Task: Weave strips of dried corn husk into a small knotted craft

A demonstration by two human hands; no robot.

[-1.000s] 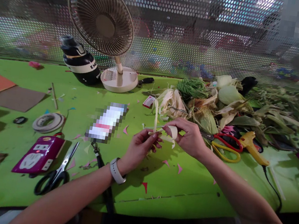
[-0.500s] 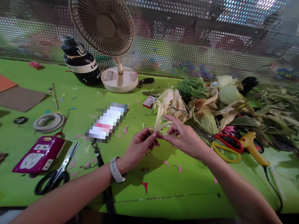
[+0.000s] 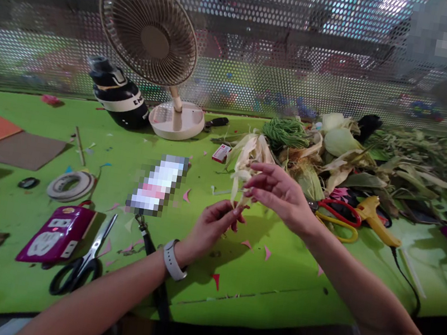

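My left hand (image 3: 214,225), with a white watch on the wrist, pinches the lower end of a pale corn husk strip (image 3: 241,179) above the green table (image 3: 264,287). My right hand (image 3: 281,193) pinches the same strip a little higher, its other fingers spread. The strip stands upright between the two hands. Just behind them lies a pile of corn husks (image 3: 313,159) with a bundle of green string (image 3: 286,132).
Red-and-yellow scissors (image 3: 336,219) and a yellow glue gun (image 3: 377,217) lie right of my hands. Black scissors (image 3: 83,264), a purple power strip (image 3: 56,231), a tape roll (image 3: 71,184) and card sheets (image 3: 3,135) are on the left. A fan (image 3: 154,37) and bottle (image 3: 116,94) stand behind.
The husk strip was curled over my right fingers; now it is pulled straight and upright. My right hand has risen and shifted slightly left, while the left hand stayed low.
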